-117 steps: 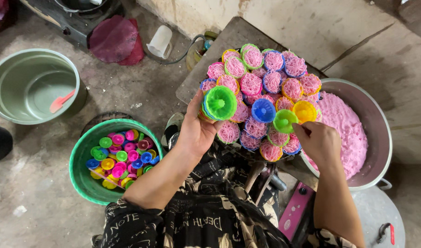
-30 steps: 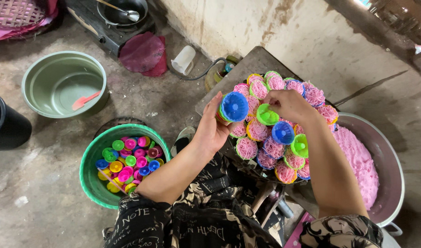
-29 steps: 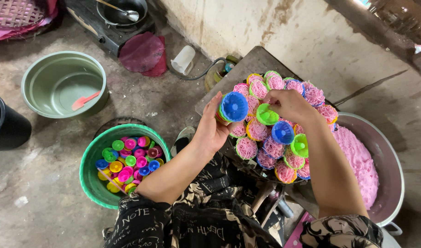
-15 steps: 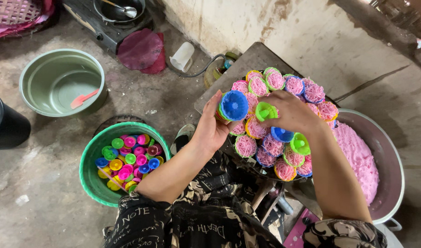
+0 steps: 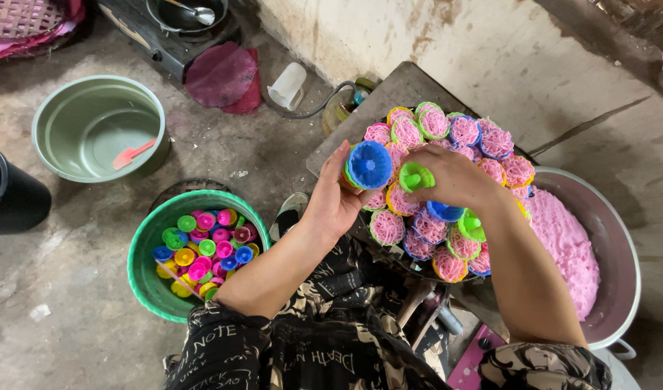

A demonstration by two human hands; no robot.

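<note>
The left hand point(image 5: 333, 206) grips a stack of small plastic moulds topped by a blue fluted mould point(image 5: 369, 165). At its 3 o'clock, the right hand point(image 5: 447, 177) pinches a green plastic mould point(image 5: 416, 176) above the pink noodle nests point(image 5: 447, 180). Step in hand, judged: unmoulding; next calls for a steady lift.

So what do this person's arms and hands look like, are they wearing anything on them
Both hands are bare: no gloves, rings or watch show on the left hand or the right hand. The forearms are uncovered too. Short sleeves end near the elbows, dark fabric printed with pale lettering and patterns.
</note>
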